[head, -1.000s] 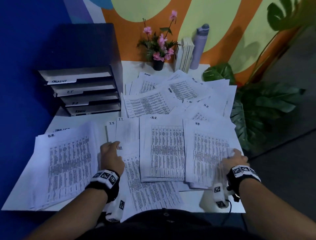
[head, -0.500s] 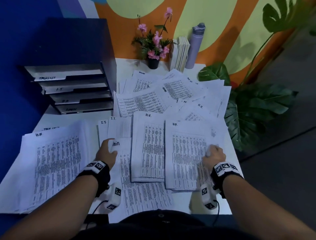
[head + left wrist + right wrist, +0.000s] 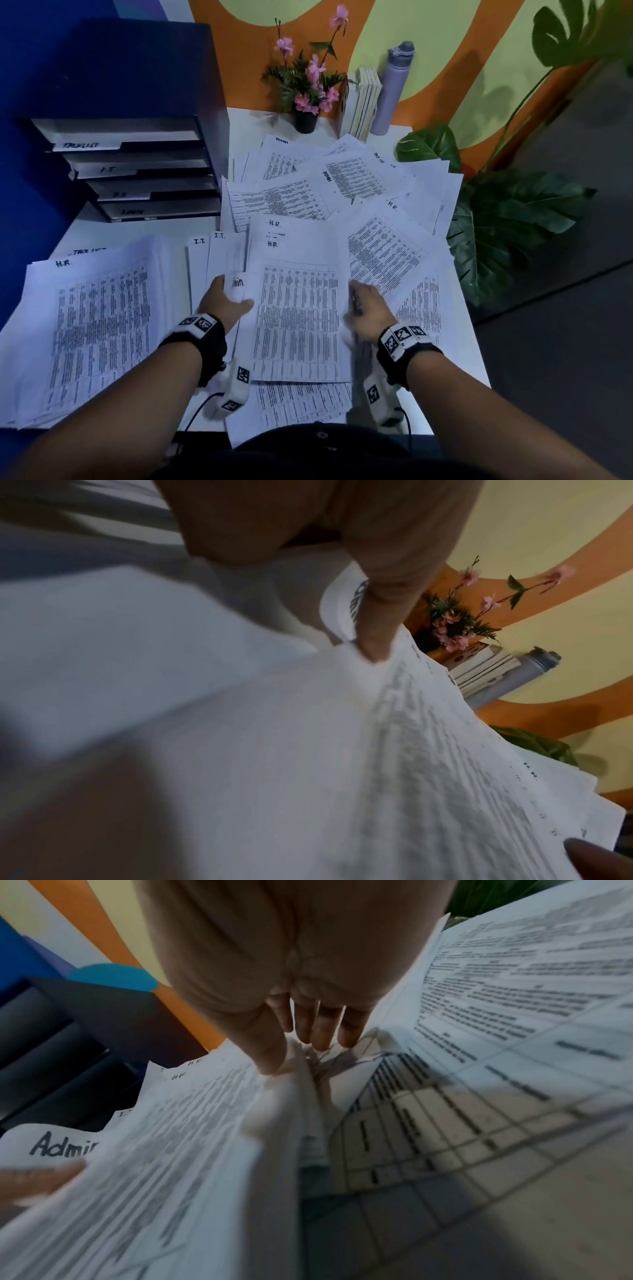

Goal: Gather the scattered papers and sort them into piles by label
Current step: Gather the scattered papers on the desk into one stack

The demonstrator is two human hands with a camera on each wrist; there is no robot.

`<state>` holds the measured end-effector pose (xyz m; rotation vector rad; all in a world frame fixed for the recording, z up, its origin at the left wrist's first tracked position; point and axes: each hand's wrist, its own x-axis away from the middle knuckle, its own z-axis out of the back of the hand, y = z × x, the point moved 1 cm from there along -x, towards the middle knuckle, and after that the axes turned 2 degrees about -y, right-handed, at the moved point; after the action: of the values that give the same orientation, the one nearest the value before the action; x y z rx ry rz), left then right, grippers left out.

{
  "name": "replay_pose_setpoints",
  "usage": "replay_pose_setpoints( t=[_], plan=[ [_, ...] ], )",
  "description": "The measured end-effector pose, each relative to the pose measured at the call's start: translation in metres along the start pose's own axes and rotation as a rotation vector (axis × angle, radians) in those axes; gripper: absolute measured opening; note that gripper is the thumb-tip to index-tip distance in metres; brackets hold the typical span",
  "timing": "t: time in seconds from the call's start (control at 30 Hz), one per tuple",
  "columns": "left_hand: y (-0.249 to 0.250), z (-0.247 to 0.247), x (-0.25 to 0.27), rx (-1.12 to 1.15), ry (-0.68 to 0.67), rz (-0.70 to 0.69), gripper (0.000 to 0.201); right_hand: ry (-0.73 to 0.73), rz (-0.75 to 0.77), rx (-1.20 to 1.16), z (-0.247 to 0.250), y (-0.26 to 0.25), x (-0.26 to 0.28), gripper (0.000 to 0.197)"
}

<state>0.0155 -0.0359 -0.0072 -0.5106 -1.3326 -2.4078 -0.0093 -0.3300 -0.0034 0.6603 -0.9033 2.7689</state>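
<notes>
A stack of printed sheets marked H.R. [image 3: 298, 308] lies at the middle of the white table [image 3: 445, 377]. My left hand [image 3: 236, 298] grips its left edge and my right hand [image 3: 358, 308] grips its right edge. In the left wrist view a fingertip [image 3: 375, 631] presses on top of the stack [image 3: 342, 750]. The right wrist view shows my fingers [image 3: 322, 1031] curled under the sheets. A sheet marked Admin [image 3: 239, 282] lies under my left hand. A thick H.R. pile [image 3: 99, 325] lies at the left, with I.T. sheets [image 3: 219, 253] between it and the held stack.
Loose sheets [image 3: 325, 181] marked Admin, H.R. and Task List fan over the back of the table. A labelled file tray [image 3: 137, 171] stands at the back left. A flower pot [image 3: 305, 120], books [image 3: 363, 102] and a bottle [image 3: 390, 92] line the wall. Big plant leaves [image 3: 507, 222] overhang the right edge.
My right hand has slid the right-hand H.R. stack leftward onto the middle H.R. stack. Both hands now hold the merged stack by its edges.
</notes>
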Motion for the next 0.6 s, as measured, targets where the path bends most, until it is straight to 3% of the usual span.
replay_pose_setpoints(
  t=[0.13,0.2,0.27,0.37,0.47,0.6],
  plan=[
    [0.002,0.003,0.006,0.000,-0.026,-0.161,0.047,0.109,-0.152,-0.197,0.008,0.003,-0.009,0.078],
    [0.002,0.002,0.012,0.043,-0.066,-0.212,0.043,0.088,-0.114,-0.432,0.007,0.002,-0.012,0.067],
    [-0.003,0.000,0.013,0.058,-0.087,-0.216,0.040,0.077,-0.108,-0.515,0.005,-0.002,-0.012,0.058],
    [-0.017,0.005,0.004,0.026,0.030,-0.079,0.044,0.146,-0.140,-0.442,0.002,-0.005,-0.011,0.038],
    [-0.029,0.018,-0.004,-0.008,0.180,0.098,0.055,0.084,-0.152,-0.407,-0.002,0.000,-0.007,0.017],
    [-0.036,0.024,-0.010,-0.001,0.268,0.137,0.057,0.090,-0.177,-0.408,-0.006,0.009,0.002,0.008]
  ],
)
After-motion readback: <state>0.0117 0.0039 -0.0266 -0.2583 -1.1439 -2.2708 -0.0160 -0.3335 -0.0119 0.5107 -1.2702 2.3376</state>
